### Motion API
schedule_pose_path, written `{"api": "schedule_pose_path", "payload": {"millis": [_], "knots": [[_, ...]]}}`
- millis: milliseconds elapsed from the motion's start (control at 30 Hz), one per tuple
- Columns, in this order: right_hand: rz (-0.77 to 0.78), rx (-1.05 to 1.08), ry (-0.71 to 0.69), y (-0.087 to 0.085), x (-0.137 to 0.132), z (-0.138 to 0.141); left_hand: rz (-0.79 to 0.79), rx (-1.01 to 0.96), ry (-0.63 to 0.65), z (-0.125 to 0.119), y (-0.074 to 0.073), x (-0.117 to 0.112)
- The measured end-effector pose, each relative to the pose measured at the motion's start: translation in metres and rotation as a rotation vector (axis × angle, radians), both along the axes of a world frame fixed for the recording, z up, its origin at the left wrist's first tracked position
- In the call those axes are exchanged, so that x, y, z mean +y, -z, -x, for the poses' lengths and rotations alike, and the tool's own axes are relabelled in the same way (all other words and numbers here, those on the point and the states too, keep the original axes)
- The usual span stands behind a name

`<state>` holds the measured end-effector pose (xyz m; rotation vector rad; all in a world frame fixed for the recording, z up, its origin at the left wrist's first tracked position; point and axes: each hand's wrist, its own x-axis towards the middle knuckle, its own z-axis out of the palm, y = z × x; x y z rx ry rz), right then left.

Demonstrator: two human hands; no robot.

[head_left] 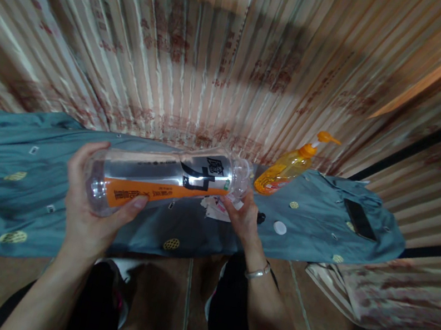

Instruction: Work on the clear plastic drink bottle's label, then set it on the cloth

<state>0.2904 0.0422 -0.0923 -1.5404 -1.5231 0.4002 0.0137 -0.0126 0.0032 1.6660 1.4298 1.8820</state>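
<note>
A clear plastic bottle [167, 181] with a silver, black and orange label lies sideways above the cloth, its base to the left and its neck to the right. My left hand [91, 205] is wrapped round the base end, thumb across the orange band. My right hand [243, 214] is closed at the neck end, fingers pinched by the mouth of the bottle. A silver bracelet [257, 273] sits on my right wrist. Whether a cap is on the neck I cannot tell.
A blue-grey cloth [13, 164] with yellow round patches covers a low surface. An orange pump bottle [287, 168] stands tilted behind it, with a white cap [280, 228], a dark phone [360, 219] and some paper [215, 209] nearby. Pleated curtains hang behind.
</note>
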Motion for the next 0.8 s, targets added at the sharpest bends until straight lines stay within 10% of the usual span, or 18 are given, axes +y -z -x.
{"api": "schedule_pose_path", "payload": {"millis": [800], "knots": [[0.0, 0.035, -0.033, -0.001, 0.0, -0.002, 0.039, -0.083, 0.005, 0.004, 0.01, 0.004]]}}
